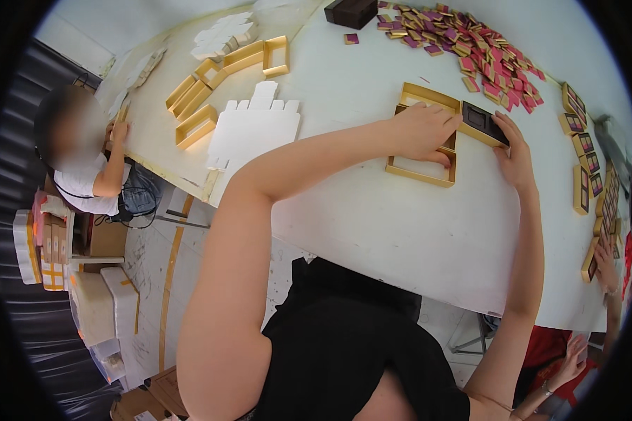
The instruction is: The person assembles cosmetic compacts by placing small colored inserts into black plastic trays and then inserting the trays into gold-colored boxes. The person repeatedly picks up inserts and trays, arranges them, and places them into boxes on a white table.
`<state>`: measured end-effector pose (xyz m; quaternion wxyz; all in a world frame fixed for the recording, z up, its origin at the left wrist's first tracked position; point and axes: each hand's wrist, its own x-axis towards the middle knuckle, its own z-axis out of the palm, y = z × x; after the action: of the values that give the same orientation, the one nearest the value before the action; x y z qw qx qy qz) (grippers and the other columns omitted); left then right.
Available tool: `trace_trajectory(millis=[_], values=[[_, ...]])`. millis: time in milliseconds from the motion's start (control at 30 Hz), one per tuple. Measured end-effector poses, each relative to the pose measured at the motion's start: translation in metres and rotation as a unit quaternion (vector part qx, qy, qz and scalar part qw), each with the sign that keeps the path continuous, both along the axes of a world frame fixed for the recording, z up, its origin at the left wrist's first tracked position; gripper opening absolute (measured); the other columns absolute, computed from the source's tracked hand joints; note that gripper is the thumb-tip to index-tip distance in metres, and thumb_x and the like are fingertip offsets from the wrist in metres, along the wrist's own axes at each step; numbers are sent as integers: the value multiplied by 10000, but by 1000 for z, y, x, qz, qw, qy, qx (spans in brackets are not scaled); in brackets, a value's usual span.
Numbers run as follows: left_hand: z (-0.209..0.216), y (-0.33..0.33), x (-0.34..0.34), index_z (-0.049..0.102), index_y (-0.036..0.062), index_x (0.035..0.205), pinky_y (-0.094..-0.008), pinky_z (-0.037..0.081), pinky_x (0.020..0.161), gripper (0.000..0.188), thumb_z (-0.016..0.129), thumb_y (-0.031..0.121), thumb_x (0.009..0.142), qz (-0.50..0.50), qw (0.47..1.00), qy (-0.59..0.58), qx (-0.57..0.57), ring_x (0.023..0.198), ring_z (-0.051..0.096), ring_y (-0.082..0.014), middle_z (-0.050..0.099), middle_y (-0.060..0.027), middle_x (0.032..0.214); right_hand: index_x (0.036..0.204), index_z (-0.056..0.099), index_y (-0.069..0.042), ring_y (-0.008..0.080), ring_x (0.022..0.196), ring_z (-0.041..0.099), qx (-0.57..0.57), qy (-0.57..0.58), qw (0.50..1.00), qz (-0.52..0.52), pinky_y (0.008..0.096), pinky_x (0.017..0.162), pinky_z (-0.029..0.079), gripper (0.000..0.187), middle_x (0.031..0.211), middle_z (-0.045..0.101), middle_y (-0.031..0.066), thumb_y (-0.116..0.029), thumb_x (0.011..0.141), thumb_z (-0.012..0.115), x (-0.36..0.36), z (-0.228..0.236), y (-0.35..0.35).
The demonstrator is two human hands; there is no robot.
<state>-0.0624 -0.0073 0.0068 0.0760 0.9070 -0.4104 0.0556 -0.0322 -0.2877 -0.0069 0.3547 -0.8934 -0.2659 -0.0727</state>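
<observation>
The right hand (516, 149) grips the right end of a gold box with a dark insert (479, 125), fingers toward its far side and thumb toward its near side. The left hand (423, 132) lies palm down at 9 o'clock from that box, its fingers bent and reaching the box's left end; whether it closes on anything cannot be told. Beneath the left hand are two more gold boxes: a far gold box (430, 92) showing at 12 o'clock from it and a near gold box (421, 179) at 6, its thumb over the latter.

Around the hands spreads the white worktop (372, 217). Taking the dark-lined box as the clock's centre, a heap of small pink, purple and gold squares (495, 67) lies toward 12 to 1, and a dark brown block (351, 12) toward 11. At 9 are flat white cartons (253, 130); beyond them, between 9 and 10, an arc of open gold boxes (196, 125). Filled gold boxes (581, 188) line the edge from 2 to 4, where a co-worker's hand (601, 261) touches them. Farther out at 9 sits another person (91, 184), and pale storage boxes (95, 305) stand at 8.
</observation>
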Motion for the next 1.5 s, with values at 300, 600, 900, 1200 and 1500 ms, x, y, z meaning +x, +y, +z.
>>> trace_trajectory(millis=[300,600,900,1200,1500], values=[[48,218,70,575,55,1332,-444,435,1037,722,486,642,921,588,804,-49,-72,1269,533,-329,599,-148,1340,1413,500,-93,315,1435,343,-108,-65,988,-84,421,1161,324,696,1528,415,104,112,755,591,-69,10,-73],[70,221,56,706,126,1117,-429,535,771,319,705,302,851,506,862,-30,-21,879,695,-308,734,-123,952,1337,541,-63,334,1328,464,-116,-159,976,-90,423,1094,401,560,1439,501,123,85,799,585,-82,-9,-43],[50,-98,-56,613,47,968,-393,517,819,175,611,19,796,-147,984,23,-97,957,606,-294,631,-116,958,1224,620,-43,196,1104,615,102,-79,944,-303,299,859,536,337,1264,605,89,30,901,556,-75,-27,-101],[27,-67,-33,627,58,1000,-425,520,764,229,711,175,823,-34,973,-83,-215,885,613,-301,623,-105,895,1246,620,-35,180,1101,600,118,-72,940,-312,294,858,527,363,1207,620,90,11,892,555,-63,-57,-139],[50,407,-98,583,110,1236,-453,533,902,391,648,121,851,702,693,-15,163,1053,641,-394,639,-193,1202,1278,605,-54,196,1126,597,46,-65,957,-278,313,871,514,357,1271,607,62,-6,930,538,-59,-58,-146]])
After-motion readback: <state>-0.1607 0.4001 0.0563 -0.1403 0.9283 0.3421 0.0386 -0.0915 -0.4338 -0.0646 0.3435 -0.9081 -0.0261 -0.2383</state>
